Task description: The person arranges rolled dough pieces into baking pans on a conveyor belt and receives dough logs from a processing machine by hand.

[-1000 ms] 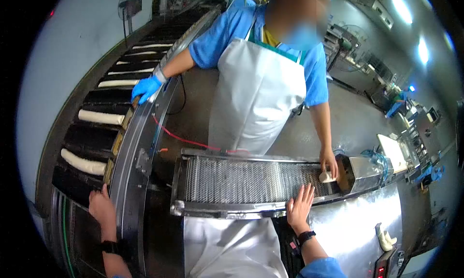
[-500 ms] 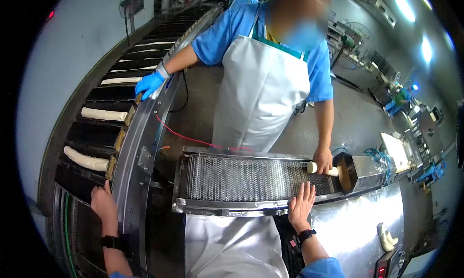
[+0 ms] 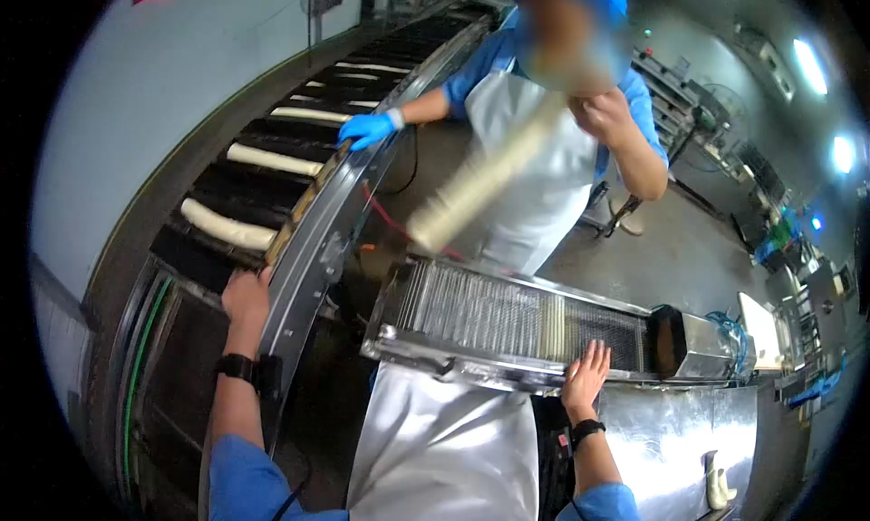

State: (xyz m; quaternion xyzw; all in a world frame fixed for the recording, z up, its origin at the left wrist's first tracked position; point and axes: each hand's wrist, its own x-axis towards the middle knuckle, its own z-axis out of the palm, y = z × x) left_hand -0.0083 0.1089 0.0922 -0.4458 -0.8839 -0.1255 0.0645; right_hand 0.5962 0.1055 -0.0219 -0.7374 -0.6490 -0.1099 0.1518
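Note:
My left hand (image 3: 246, 296), fingers curled, rests at the near end of the tray conveyor (image 3: 304, 220), touching its edge; what it grips, if anything, is hidden. Just above it, a pale dough roll (image 3: 227, 225) lies in a dark tray. My right hand (image 3: 587, 372) lies with fingers stretched on the near rail of the short mesh conveyor (image 3: 480, 305), holding nothing. Across from me, a co-worker's bare hand (image 3: 603, 115) holds a long dough roll (image 3: 489, 178), tilted and blurred, above the mesh conveyor.
The co-worker's blue-gloved hand (image 3: 370, 130) rests on the tray conveyor's edge. More rolls lie in trays farther up. A metal box (image 3: 707, 344) stands at the mesh conveyor's right end. Dough pieces (image 3: 718, 485) sit on the metal table (image 3: 675, 426).
The co-worker has lifted the dough roll from the mesh conveyor's right end, up and to the left. The view has shifted; my hands stay at the two conveyors.

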